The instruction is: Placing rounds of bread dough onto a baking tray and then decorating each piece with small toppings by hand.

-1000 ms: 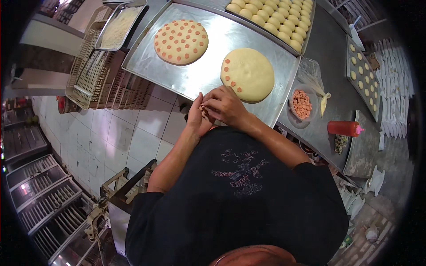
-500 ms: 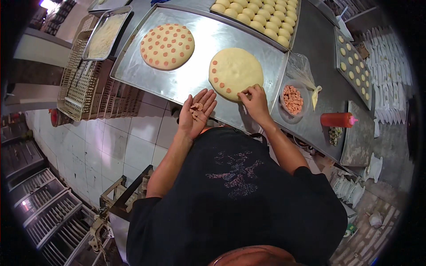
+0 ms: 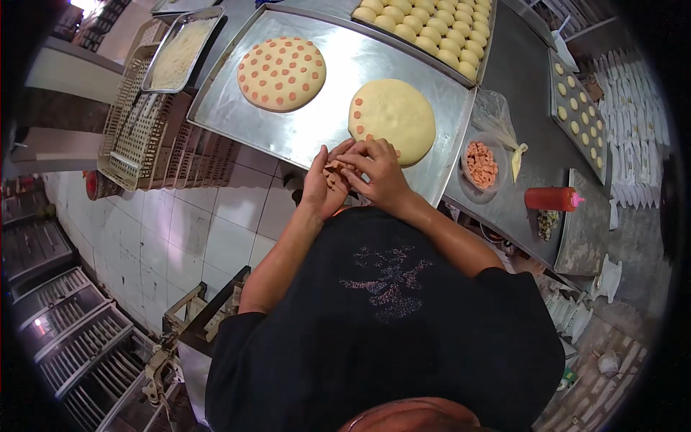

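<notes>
My left hand (image 3: 324,186) is cupped palm up, holding several pinkish sausage slices (image 3: 333,173). Over that palm, my right hand (image 3: 378,173) has its fingers bent together at the slices; whether a piece is between the fingertips is hidden. Both hands are at the near edge of a large metal tray (image 3: 288,147). Just beyond them lies a round, flat, pale dough (image 3: 399,115) with a few slices along its left and near edge. To its left on the tray, another round dough (image 3: 282,74) is dotted all over with slices.
Right of the tray are a clear tub of sausage pieces (image 3: 481,167), a piping bag (image 3: 517,160) and a red squeeze bottle (image 3: 553,199). Dough balls fill a tray (image 3: 432,32) behind. At left, a pan of pale crumbs (image 3: 180,54) rests above stacked plastic crates (image 3: 122,151).
My right hand has left the dough's near edge and moved left to my left palm. A slice now shows at that edge. The view has shifted slightly.
</notes>
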Action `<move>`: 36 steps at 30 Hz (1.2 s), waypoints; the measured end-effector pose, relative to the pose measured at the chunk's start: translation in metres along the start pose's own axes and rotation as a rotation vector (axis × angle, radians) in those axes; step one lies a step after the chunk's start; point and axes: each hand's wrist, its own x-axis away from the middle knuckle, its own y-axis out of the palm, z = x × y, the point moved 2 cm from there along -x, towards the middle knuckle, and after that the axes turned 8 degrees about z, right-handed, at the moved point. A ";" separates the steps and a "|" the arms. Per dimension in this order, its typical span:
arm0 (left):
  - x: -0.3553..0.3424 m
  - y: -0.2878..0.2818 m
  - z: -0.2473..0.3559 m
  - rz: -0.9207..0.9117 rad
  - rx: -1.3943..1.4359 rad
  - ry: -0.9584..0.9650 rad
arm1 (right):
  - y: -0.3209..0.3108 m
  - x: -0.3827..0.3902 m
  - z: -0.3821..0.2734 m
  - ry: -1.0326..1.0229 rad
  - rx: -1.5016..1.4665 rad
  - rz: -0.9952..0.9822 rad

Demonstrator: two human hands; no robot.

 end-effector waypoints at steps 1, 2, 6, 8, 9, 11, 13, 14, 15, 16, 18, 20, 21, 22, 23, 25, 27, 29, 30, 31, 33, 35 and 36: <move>-0.001 -0.003 -0.001 0.001 -0.009 -0.007 | 0.002 -0.002 -0.001 0.008 0.038 -0.008; -0.001 -0.006 -0.002 0.002 -0.019 -0.014 | 0.004 -0.004 -0.001 0.016 0.077 -0.016; -0.003 -0.013 -0.007 0.133 -0.085 -0.021 | 0.009 -0.008 -0.003 -0.033 0.062 -0.069; -0.001 -0.013 -0.006 0.136 -0.079 -0.037 | 0.011 -0.010 -0.005 -0.002 0.020 -0.052; 0.000 -0.012 -0.004 0.142 -0.071 -0.049 | 0.010 -0.010 -0.005 0.026 -0.027 -0.037; 0.004 -0.008 -0.003 0.142 -0.063 -0.063 | 0.003 -0.009 0.000 0.053 -0.066 -0.021; 0.007 -0.001 0.000 0.064 0.002 0.000 | -0.016 0.004 0.025 0.280 -0.085 0.082; 0.008 0.001 0.003 0.029 0.036 0.035 | -0.026 0.012 0.038 0.393 -0.099 0.133; 0.009 0.000 0.005 0.023 0.036 0.028 | -0.037 0.025 0.055 0.511 -0.101 0.146; 0.009 -0.003 0.008 0.028 0.039 0.049 | -0.046 0.039 0.073 0.630 -0.103 0.159; 0.009 -0.007 0.013 0.042 0.042 0.094 | -0.060 0.059 0.097 0.655 -0.029 0.183; 0.009 -0.007 0.014 0.040 0.035 0.087 | -0.064 0.068 0.108 0.677 0.041 0.206; 0.009 -0.006 0.013 0.042 0.030 0.086 | -0.064 0.069 0.109 0.676 0.064 0.206; 0.009 -0.006 0.013 0.044 0.025 0.084 | -0.065 0.070 0.110 0.675 0.086 0.205; 0.009 -0.004 0.013 0.040 0.019 0.084 | -0.065 0.069 0.111 0.673 0.107 0.207; 0.009 0.000 0.012 0.024 0.031 0.065 | -0.063 0.070 0.114 0.676 0.121 0.194; 0.008 0.004 0.013 0.016 0.034 0.057 | -0.060 0.070 0.116 0.683 0.153 0.151; 0.007 0.011 0.014 0.009 0.018 0.073 | -0.061 0.069 0.113 0.628 0.219 0.165; 0.007 0.014 0.014 0.006 0.012 0.082 | -0.061 0.068 0.111 0.572 0.288 0.178; 0.007 0.016 0.013 0.011 0.011 0.088 | -0.060 0.067 0.109 0.515 0.356 0.191; 0.004 0.021 0.009 0.001 0.017 0.054 | -0.061 0.058 0.093 0.481 0.267 0.197; 0.004 0.023 0.007 0.004 0.018 0.046 | -0.063 0.039 0.062 0.414 0.106 0.211; 0.004 0.024 0.005 0.001 0.000 0.030 | -0.062 0.029 0.047 0.415 0.098 0.210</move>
